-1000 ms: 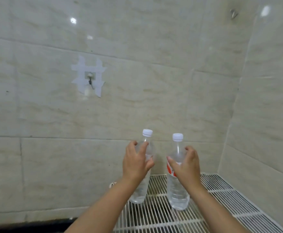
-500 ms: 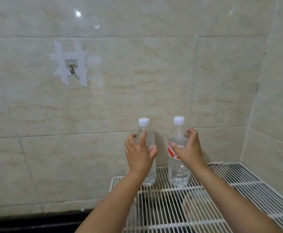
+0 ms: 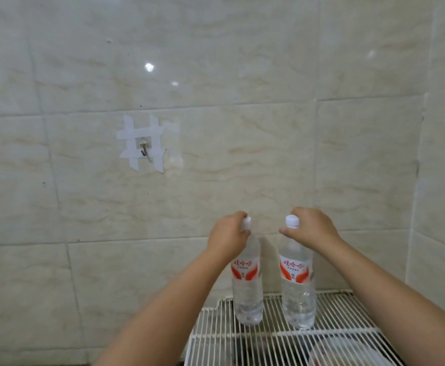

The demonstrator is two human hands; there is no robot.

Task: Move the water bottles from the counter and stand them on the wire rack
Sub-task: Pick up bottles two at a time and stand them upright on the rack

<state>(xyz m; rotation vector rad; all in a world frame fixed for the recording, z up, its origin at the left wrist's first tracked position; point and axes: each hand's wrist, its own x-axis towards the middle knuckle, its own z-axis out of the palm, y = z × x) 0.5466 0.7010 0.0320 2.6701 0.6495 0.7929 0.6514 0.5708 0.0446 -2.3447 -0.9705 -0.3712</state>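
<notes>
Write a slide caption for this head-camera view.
Left hand and right hand grip the tops of two bottles standing on a wire rack.

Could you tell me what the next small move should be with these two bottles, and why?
Probably let go of both and lift the hands away. The left bottle and the right bottle both stand upright on the wire rack, side by side and apart. The left hand and right hand grip them only near the caps, so releasing gently should leave them standing.

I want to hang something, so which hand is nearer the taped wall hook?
Left. The left hand, atop the left bottle, lies below-right of the hook; the right hand is farther right.
</notes>
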